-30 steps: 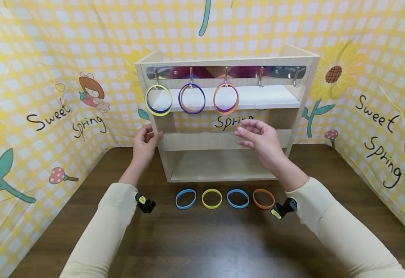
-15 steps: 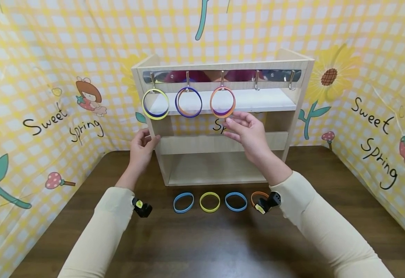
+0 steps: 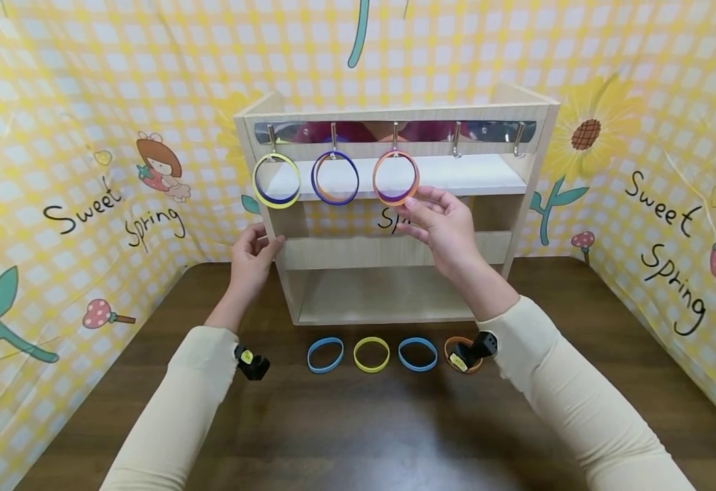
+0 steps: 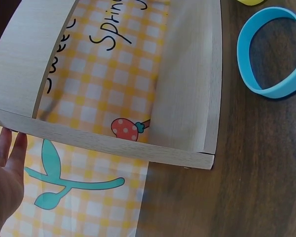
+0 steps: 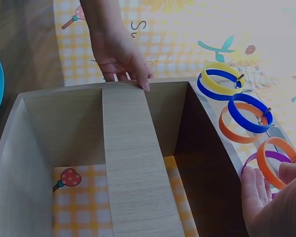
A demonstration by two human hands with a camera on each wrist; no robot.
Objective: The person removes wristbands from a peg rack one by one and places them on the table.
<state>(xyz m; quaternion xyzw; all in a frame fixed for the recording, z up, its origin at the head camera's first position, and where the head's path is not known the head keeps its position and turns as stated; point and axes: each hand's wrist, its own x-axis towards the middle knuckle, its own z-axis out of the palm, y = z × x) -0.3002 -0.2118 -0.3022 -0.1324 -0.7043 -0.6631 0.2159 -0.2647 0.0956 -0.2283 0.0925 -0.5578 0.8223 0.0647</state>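
My right hand (image 3: 446,228) pinches the lower edge of an orange silicone wristband (image 3: 375,179), which hangs on the middle hook of a pale wooden shelf (image 3: 358,253). A purple wristband (image 5: 248,159) hangs behind the orange one, with my fingers beside it in the right wrist view. At the shelf's left side, my left hand (image 3: 250,258) grips the upright panel, thumb at the front edge and fingers along the outer face. Yellow (image 3: 299,181) and dark blue wristbands share the first hook. On the second, a dark blue wristband (image 3: 357,180) hangs before an orange one.
Two bare hooks, one (image 3: 457,142) and another (image 3: 518,142), are at the right of the metal strip. Before the shelf, a light blue (image 3: 325,371), a yellow (image 3: 371,370), another light blue (image 3: 418,369) and an orange wristband (image 3: 456,339) lie in a row on the table.
My right hand has moved left and up to the orange wristband on the middle hook and now pinches its bottom. My left hand stays at the shelf's side.
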